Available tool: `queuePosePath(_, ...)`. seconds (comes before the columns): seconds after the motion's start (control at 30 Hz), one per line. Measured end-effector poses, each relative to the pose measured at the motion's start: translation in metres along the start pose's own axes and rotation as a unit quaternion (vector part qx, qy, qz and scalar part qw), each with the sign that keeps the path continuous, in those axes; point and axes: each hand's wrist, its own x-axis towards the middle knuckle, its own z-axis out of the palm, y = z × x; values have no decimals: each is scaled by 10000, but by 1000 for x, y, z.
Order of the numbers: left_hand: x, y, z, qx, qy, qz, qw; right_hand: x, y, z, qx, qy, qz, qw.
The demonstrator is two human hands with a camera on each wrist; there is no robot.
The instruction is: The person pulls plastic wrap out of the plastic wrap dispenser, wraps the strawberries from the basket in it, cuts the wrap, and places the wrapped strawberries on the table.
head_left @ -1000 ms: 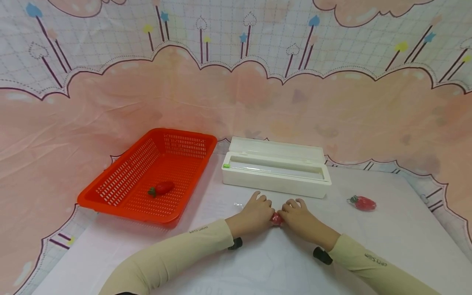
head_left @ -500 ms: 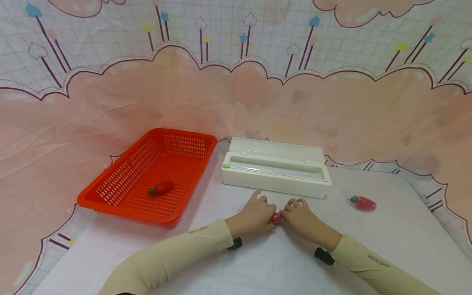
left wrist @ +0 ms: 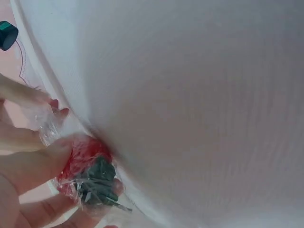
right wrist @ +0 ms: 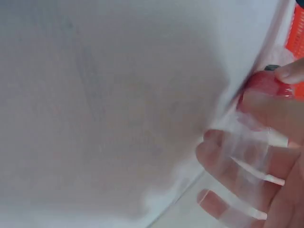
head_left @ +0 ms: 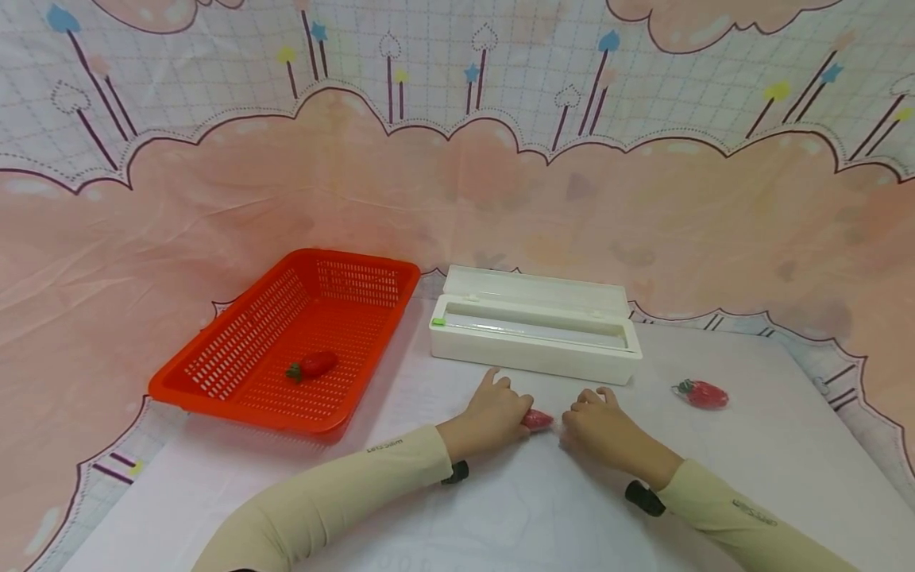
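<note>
In the head view my left hand (head_left: 493, 417) grips a red strawberry (head_left: 538, 420) low over the white table. Its pointed end sticks out toward the right. The left wrist view shows the dark green leaves (left wrist: 99, 180) under clear, crinkled wrap. From the red end, a twisted tail of cling film (left wrist: 47, 121) runs to my right hand (head_left: 608, 433), which holds it a short way from the fruit. Close up in the right wrist view, loose film (right wrist: 247, 152) lies across the right fingers.
Behind the hands stands a white cling film dispenser (head_left: 536, 353), lid up, with a green slider (head_left: 438, 322). An orange-red basket (head_left: 171, 385) at left holds one strawberry (head_left: 314, 365). Another wrapped strawberry (head_left: 702, 394) lies at right. A patterned cloth (head_left: 457, 183) hangs behind.
My right hand has moved away to the right from the strawberry, drawing the film tail out and baring the pointed end. The left hand has stayed almost in place, holding the fruit.
</note>
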Motion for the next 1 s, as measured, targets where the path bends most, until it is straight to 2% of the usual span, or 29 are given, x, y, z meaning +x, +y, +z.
queuePosePath(0.13,-1,0,1,-39,69,-137,9999,-6,-3,-5,23,-123,-315,9994)
queuePosePath(0.3,1,0,2,-315,119,-219,9992,-7,-10,-6,78,-69,-641,9979)
queuePosePath(0.4,2,0,3,-462,35,-241,9986,-5,-13,-7,129,-118,-619,9979)
queuePosePath(0.53,2,0,4,-439,-133,-159,9988,-3,-14,-7,153,-259,-479,9984)
queuePosePath(0.63,2,-2,5,-462,-133,-94,9988,-2,-14,-6,167,-284,-431,9985)
queuePosePath(0.77,0,-4,7,-603,-30,-77,9981,0,-12,-4,80,-50,-250,9996)
queuePosePath(1.0,0,-5,10,-641,128,248,9976,6,-6,2,-491,833,126,9952)
